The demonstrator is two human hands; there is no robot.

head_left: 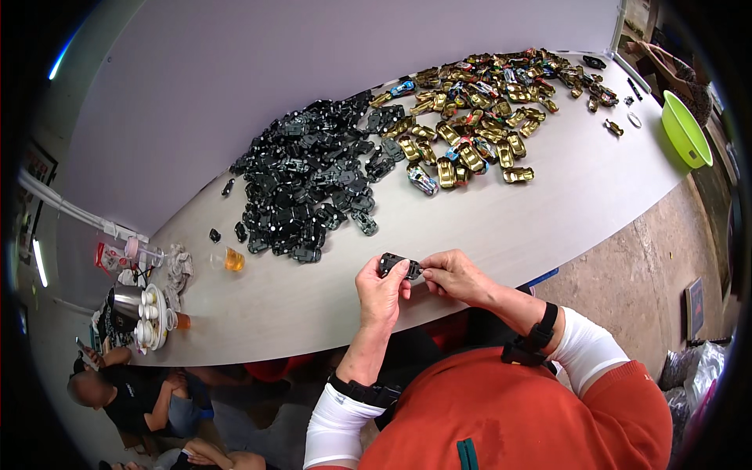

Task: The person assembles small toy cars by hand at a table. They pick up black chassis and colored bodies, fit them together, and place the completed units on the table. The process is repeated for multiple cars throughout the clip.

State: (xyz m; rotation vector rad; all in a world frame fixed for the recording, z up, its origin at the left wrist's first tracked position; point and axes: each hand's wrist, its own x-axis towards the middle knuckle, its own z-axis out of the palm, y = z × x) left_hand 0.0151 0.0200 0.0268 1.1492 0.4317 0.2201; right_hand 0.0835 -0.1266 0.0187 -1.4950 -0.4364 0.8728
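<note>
My left hand (379,294) is closed around a black toy car chassis (389,263), held just above the table's near edge. My right hand (460,277) meets it from the right, thumb and fingers pinched together at the chassis's right end. Whatever small piece may lie between those fingertips is too hidden to name. Beyond my hands, a big heap of black toy car chassis (301,176) covers the left middle of the table. To its right spreads a pile of gold toy car bodies (470,157), some with coloured paint.
A cup of amber drink (233,259) stands left of the black heap. At the table's left end are a round tray (159,335) with white cups and a crumpled cloth (179,266). A green basin (685,131) sits at the right end. Other people (137,395) sit at lower left.
</note>
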